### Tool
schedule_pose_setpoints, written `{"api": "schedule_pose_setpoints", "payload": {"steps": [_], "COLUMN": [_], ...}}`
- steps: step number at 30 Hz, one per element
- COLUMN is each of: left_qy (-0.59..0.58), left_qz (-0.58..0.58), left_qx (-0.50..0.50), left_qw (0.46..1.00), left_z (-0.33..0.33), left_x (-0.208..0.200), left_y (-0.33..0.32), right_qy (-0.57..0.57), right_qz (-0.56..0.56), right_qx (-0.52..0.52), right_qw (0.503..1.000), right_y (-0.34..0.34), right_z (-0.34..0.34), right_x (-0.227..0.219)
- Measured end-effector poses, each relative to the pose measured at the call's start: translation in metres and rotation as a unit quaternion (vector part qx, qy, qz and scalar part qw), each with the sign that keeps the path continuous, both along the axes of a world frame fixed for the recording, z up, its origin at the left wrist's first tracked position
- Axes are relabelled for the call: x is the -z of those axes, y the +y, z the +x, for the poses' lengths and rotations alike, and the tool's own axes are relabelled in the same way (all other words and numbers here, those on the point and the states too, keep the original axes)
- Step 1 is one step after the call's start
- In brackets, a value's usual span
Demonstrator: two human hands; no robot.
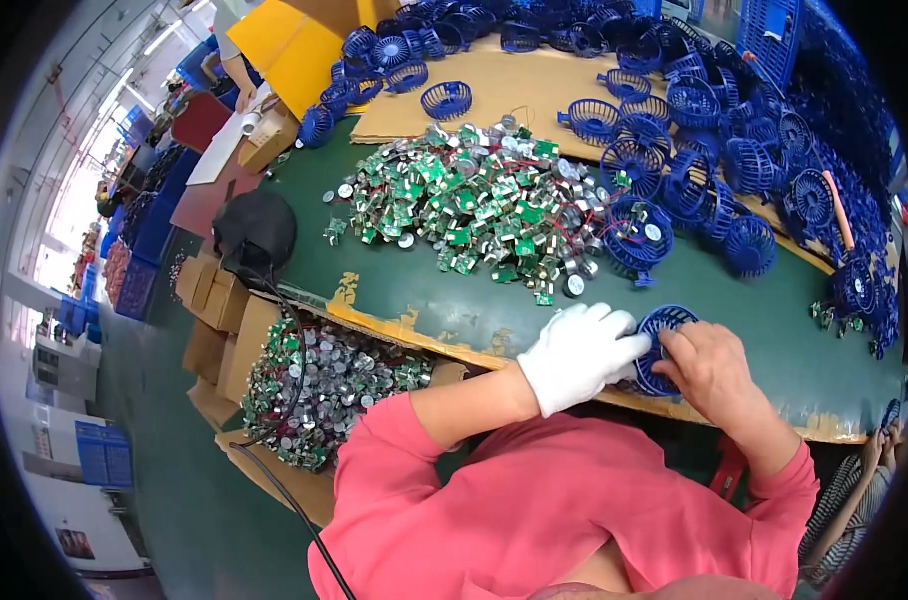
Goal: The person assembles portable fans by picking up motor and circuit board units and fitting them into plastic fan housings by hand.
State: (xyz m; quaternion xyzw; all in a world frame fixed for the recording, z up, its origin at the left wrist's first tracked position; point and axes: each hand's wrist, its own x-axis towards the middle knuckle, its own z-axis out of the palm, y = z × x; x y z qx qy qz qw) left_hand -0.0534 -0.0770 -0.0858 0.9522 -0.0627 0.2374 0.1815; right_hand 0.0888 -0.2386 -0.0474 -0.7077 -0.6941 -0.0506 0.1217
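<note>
At the near edge of the green table, both hands are on a round blue plastic fan cage [664,320] with slatted sides. My left hand [584,355], in a white glove, grips the cage from its left side. My bare right hand [712,370] is bent over its right side, thumb and fingers closed at the rim and opening. What lies inside the cage under the fingers is hidden. Just beyond the hands is a heap of small motors with green circuit boards and red wires [474,200]. Another blue fan cage with a motor in it [636,240] sits at the heap's right end.
Many blue fan cages [694,100] are piled across cardboard [504,85] at the back and right. A box of motors and boards [324,400] stands below the table at left. A black lamp-like object [254,232] with a cable is at the left edge. Other people's arms show at both sides.
</note>
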Motion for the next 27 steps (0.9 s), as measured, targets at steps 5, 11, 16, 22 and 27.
{"api": "schedule_pose_setpoints", "payload": {"steps": [5, 11, 16, 22, 27], "left_qy": [0.01, -0.007, 0.139, -0.041, -0.065], "left_qz": [0.008, 0.008, -0.082, -0.114, -0.145], "left_qx": [0.011, -0.01, -0.008, -0.035, -0.007], "left_qw": [1.0, 1.0, 0.987, 0.992, 0.987], "left_z": [0.004, 0.001, 0.006, 0.007, 0.009], "left_x": [0.005, 0.004, 0.006, 0.012, 0.013], "left_y": [0.002, -0.001, -0.001, -0.007, 0.001], "right_qy": [0.002, -0.022, 0.028, -0.061, -0.147], "right_qz": [-0.036, -0.052, 0.053, 0.01, -0.034], "right_qx": [0.004, 0.021, 0.039, 0.153, 0.354], "right_qw": [0.999, 0.998, 0.997, 0.986, 0.923], "right_y": [0.006, 0.0, -0.011, -0.033, -0.124], "right_z": [0.0, 0.0, -0.033, -0.015, 0.082], "right_x": [0.001, 0.003, 0.001, 0.026, 0.043]}}
